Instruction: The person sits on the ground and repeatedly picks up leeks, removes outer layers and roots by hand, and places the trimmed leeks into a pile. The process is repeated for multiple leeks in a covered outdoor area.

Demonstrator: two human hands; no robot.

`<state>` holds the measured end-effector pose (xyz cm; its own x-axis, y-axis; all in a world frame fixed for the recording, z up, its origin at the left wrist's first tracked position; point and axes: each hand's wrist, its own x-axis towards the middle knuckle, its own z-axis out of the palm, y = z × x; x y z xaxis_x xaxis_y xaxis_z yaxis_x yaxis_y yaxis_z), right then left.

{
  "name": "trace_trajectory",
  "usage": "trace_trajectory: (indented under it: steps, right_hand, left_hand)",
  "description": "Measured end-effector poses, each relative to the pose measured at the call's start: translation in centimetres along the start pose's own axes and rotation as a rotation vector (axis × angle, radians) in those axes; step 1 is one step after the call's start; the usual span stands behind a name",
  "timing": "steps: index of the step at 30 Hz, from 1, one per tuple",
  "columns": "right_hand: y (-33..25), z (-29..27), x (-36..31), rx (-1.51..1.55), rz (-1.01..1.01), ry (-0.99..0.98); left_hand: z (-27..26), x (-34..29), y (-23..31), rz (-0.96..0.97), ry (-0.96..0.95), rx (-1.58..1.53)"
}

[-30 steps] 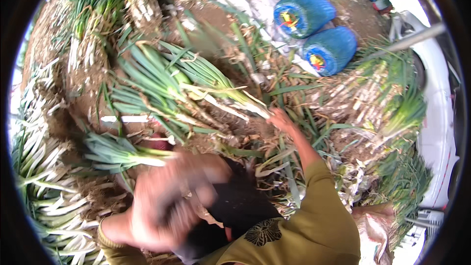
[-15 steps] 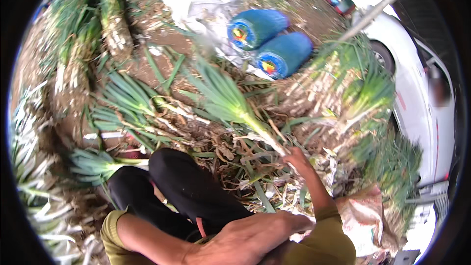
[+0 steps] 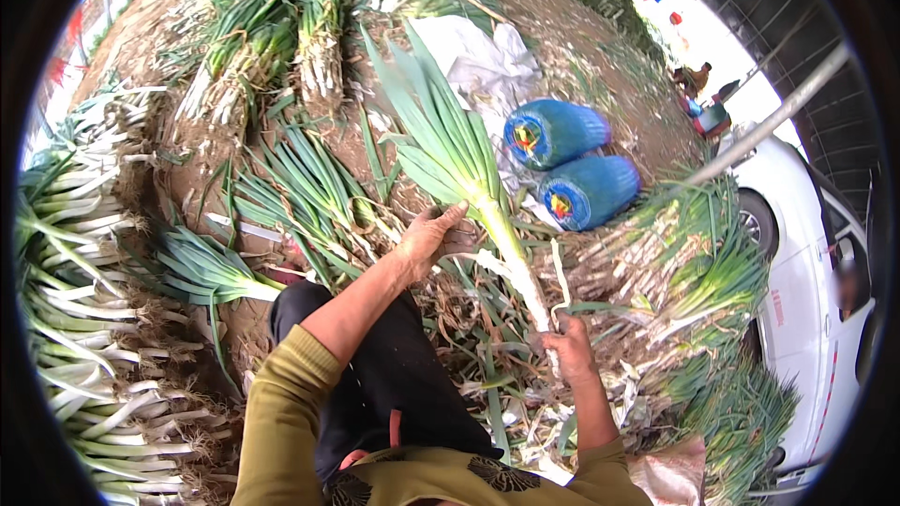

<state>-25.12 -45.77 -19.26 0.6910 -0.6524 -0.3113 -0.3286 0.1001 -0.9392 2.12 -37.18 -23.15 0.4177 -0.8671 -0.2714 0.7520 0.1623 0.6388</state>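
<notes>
A large leek stands tilted in front of me, its fan of green leaves up and its pale shaft running down to the right. My right hand is closed around the lower, root end of the shaft. Loose whitish outer layers peel away from the stalk just above that hand. My left hand is beside the shaft below the leaf fan, thumb stretched out and fingers apart, thumb tip close to the stalk. Whether it touches the leek cannot be made out. Another leek lies by my left knee.
Trimmed leeks are stacked along the left, roots inward. Leafy bundles lie at the back, more leeks at the right. Two rolls of blue twine rest beside white sheeting. Peelings litter the ground. A white car stands far right.
My left hand has gone from low near my body up to the leek's shaft. The leek, held in my right hand, stands more upright. The whole view has shifted.
</notes>
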Motion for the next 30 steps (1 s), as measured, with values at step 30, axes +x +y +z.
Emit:
trace_trajectory:
  steps: [30]
  right_hand:
    - [-3.8, 4.8, 1.4, -0.125, -0.243, -0.108]
  left_hand:
    - [-4.2, -3.2, 11.0, 0.408, -0.318, -0.375]
